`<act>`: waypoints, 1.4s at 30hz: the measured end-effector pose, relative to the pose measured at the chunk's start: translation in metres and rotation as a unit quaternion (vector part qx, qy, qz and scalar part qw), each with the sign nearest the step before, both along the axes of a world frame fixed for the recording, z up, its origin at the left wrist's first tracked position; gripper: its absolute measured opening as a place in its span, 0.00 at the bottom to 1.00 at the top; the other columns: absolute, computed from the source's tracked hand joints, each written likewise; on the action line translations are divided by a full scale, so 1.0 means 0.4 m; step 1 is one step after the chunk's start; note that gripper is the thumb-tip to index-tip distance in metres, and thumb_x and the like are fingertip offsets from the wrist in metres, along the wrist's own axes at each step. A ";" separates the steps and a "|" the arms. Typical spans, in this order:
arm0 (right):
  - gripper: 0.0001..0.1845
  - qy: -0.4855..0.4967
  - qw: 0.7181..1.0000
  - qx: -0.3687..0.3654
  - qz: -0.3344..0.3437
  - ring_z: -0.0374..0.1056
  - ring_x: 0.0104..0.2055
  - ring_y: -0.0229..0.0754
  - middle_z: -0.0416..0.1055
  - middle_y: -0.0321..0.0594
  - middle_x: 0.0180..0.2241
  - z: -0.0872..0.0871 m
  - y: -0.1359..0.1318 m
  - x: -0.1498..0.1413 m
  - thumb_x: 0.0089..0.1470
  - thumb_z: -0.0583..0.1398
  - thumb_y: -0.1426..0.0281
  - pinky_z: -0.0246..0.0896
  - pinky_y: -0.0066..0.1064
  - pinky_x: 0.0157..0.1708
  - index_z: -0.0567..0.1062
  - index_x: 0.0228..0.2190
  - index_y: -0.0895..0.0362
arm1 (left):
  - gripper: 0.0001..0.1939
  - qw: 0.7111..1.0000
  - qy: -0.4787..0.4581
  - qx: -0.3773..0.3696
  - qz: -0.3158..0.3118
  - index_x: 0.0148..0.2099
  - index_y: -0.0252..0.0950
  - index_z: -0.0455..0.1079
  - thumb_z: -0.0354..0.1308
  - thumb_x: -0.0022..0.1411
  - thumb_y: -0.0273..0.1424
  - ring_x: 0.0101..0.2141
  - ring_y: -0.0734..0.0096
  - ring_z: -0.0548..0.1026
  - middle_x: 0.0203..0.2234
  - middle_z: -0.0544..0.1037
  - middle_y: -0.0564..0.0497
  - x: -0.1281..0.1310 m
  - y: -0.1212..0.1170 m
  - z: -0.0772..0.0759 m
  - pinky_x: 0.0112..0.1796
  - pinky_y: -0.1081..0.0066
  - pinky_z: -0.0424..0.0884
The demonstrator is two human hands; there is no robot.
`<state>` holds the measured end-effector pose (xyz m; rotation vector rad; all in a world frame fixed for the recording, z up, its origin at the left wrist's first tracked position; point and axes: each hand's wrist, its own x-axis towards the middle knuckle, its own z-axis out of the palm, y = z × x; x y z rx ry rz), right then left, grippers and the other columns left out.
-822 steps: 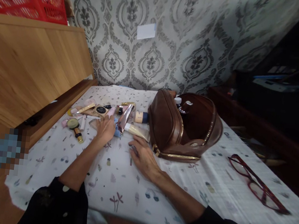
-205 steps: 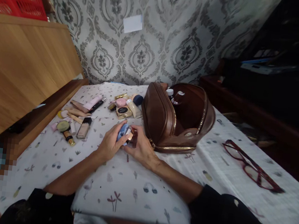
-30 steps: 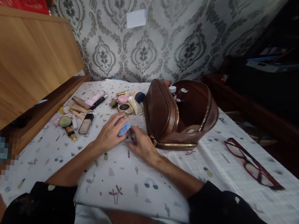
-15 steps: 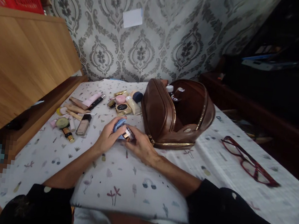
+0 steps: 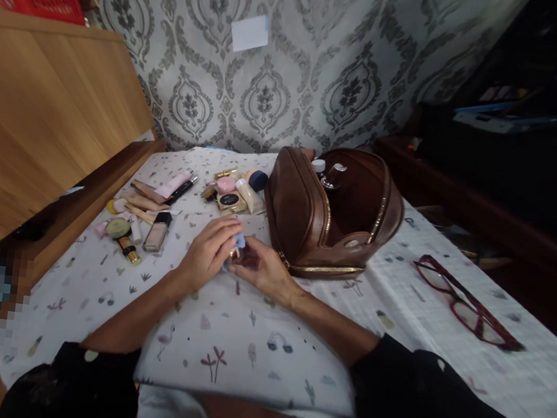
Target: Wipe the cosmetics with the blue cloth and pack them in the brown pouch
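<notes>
In front of the brown leather cosmetic bag (image 5: 291, 210), my two hands meet just above the table. My left hand (image 5: 207, 253) is closed over a blue cloth (image 5: 239, 239), its fingers wrapped around a small container. The fingers of my right hand (image 5: 268, 273) grip that small cosmetic container (image 5: 235, 254), shiny with a rose-gold band, from the other side. Most of the container is hidden by cloth and fingers. The bag is unzipped at the right, with a white-capped bottle (image 5: 318, 165) and a silver-topped item (image 5: 333, 175) showing inside.
Left of my hands lie a foundation bottle (image 5: 157, 232), a round green-lidded jar (image 5: 118, 227) and several tubes. Behind stands a cluster with a gold compact (image 5: 232, 202) and a cream tube (image 5: 250, 196). Red-framed glasses (image 5: 469, 304) rest at the right. A wooden panel (image 5: 54, 96) borders the left.
My left hand has turned over and closed further around the container with the blue cloth, covering more of it. My right hand keeps its grip. The bag and the other items stay put.
</notes>
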<state>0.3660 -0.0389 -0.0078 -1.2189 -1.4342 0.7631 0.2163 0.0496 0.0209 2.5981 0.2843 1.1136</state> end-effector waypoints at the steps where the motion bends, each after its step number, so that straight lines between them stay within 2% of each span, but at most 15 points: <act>1: 0.18 0.022 1.000 0.001 0.017 0.68 0.39 0.43 0.70 0.40 0.37 -0.001 0.002 0.000 0.49 0.65 0.63 0.68 0.34 0.39 0.70 0.40 0.57 | 0.17 0.999 -0.006 -0.036 0.006 0.55 0.35 0.72 0.45 0.73 0.31 0.57 0.61 0.71 0.52 0.76 0.41 -0.002 0.004 0.002 0.59 0.56 0.67; 4: 0.24 0.058 0.997 -0.006 0.055 0.69 0.43 0.44 0.70 0.43 0.42 -0.006 0.006 0.004 0.49 0.67 0.61 0.69 0.37 0.43 0.68 0.45 0.56 | 0.18 0.989 -0.009 -0.143 0.020 0.55 0.36 0.71 0.43 0.73 0.35 0.56 0.60 0.72 0.53 0.76 0.42 -0.007 0.014 0.008 0.59 0.58 0.65; 7: 0.28 0.073 0.994 -0.016 0.076 0.69 0.41 0.41 0.68 0.46 0.50 -0.009 0.005 0.008 0.49 0.67 0.63 0.69 0.37 0.42 0.66 0.50 0.54 | 0.19 0.970 -0.002 -0.238 0.045 0.57 0.37 0.68 0.44 0.72 0.37 0.55 0.61 0.72 0.54 0.75 0.44 -0.007 0.021 0.007 0.57 0.61 0.65; 10: 0.36 0.084 0.992 -0.020 0.094 0.70 0.37 0.37 0.62 0.48 0.58 -0.013 0.002 0.005 0.49 0.67 0.65 0.71 0.36 0.40 0.61 0.57 0.51 | 0.18 0.947 -0.005 -0.312 0.073 0.56 0.38 0.66 0.46 0.70 0.39 0.52 0.63 0.72 0.52 0.75 0.46 -0.002 0.025 0.001 0.55 0.64 0.66; 12: 0.40 0.074 0.993 -0.024 0.088 0.70 0.36 0.37 0.65 0.47 0.55 -0.014 0.000 0.000 0.49 0.67 0.66 0.72 0.37 0.39 0.58 0.61 0.51 | 0.17 0.936 -0.003 -0.343 0.077 0.53 0.38 0.66 0.47 0.70 0.41 0.48 0.65 0.73 0.48 0.75 0.48 0.002 0.023 -0.002 0.51 0.67 0.67; 14: 0.42 0.058 0.995 -0.029 0.073 0.70 0.34 0.39 0.70 0.42 0.45 -0.015 0.000 -0.003 0.49 0.67 0.67 0.71 0.36 0.37 0.57 0.62 0.52 | 0.17 0.930 0.006 -0.360 0.068 0.49 0.38 0.67 0.47 0.70 0.44 0.43 0.66 0.73 0.41 0.75 0.50 0.006 0.019 -0.003 0.46 0.68 0.69; 17: 0.42 0.046 0.996 -0.032 0.066 0.69 0.32 0.39 0.69 0.34 0.33 -0.015 0.001 -0.003 0.50 0.66 0.70 0.69 0.33 0.33 0.56 0.62 0.53 | 0.19 0.928 0.011 -0.370 0.047 0.46 0.38 0.68 0.48 0.69 0.47 0.37 0.67 0.72 0.36 0.74 0.51 0.011 0.011 0.000 0.41 0.69 0.69; 21: 0.37 0.030 0.997 -0.031 0.062 0.67 0.29 0.38 0.67 0.30 0.28 -0.015 0.003 0.001 0.50 0.65 0.71 0.65 0.30 0.31 0.58 0.59 0.53 | 0.20 0.934 0.004 -0.354 0.051 0.47 0.37 0.69 0.49 0.69 0.48 0.37 0.66 0.72 0.36 0.75 0.51 0.012 0.004 0.005 0.40 0.69 0.68; 25: 0.34 0.027 0.998 -0.037 0.051 0.67 0.29 0.37 0.68 0.29 0.27 -0.013 0.002 0.003 0.49 0.66 0.71 0.65 0.31 0.31 0.59 0.55 0.53 | 0.20 0.944 -0.003 -0.325 0.056 0.49 0.36 0.70 0.50 0.69 0.46 0.40 0.65 0.73 0.40 0.77 0.48 0.011 -0.004 0.006 0.43 0.68 0.69; 28: 0.32 0.018 0.999 -0.044 0.022 0.67 0.30 0.38 0.68 0.30 0.29 -0.008 0.002 0.004 0.46 0.68 0.68 0.65 0.31 0.31 0.62 0.51 0.53 | 0.18 0.955 -0.009 -0.289 0.057 0.50 0.35 0.71 0.51 0.69 0.43 0.43 0.64 0.75 0.44 0.77 0.46 0.012 -0.010 0.001 0.46 0.67 0.69; 33: 0.30 -0.006 1.000 -0.024 -0.005 0.67 0.35 0.40 0.68 0.37 0.37 0.008 0.003 0.002 0.42 0.71 0.62 0.66 0.32 0.30 0.65 0.44 0.55 | 0.15 0.975 -0.041 -0.215 0.042 0.50 0.36 0.72 0.49 0.71 0.38 0.51 0.62 0.74 0.47 0.78 0.44 0.014 -0.012 -0.005 0.53 0.63 0.68; 36: 0.32 -0.005 0.999 -0.040 -0.015 0.67 0.33 0.40 0.68 0.37 0.37 0.012 0.000 0.000 0.40 0.72 0.60 0.67 0.33 0.30 0.65 0.43 0.54 | 0.14 0.983 -0.049 -0.173 0.031 0.48 0.37 0.74 0.49 0.71 0.36 0.51 0.62 0.74 0.46 0.78 0.44 0.013 -0.013 -0.005 0.53 0.62 0.69; 39: 0.34 0.041 0.997 -0.059 -0.012 0.68 0.32 0.40 0.69 0.34 0.34 0.006 0.000 -0.004 0.38 0.74 0.60 0.68 0.35 0.33 0.63 0.42 0.53 | 0.13 0.992 -0.042 -0.118 0.014 0.49 0.37 0.74 0.49 0.71 0.34 0.52 0.61 0.75 0.47 0.78 0.43 0.009 -0.017 -0.005 0.53 0.61 0.70; 42: 0.37 0.129 0.990 -0.062 -0.006 0.71 0.36 0.42 0.69 0.34 0.35 -0.003 0.006 -0.008 0.35 0.75 0.60 0.70 0.36 0.37 0.62 0.41 0.52 | 0.13 0.997 -0.032 -0.069 0.005 0.50 0.37 0.73 0.49 0.71 0.32 0.52 0.62 0.75 0.49 0.77 0.42 0.004 -0.019 -0.003 0.54 0.60 0.70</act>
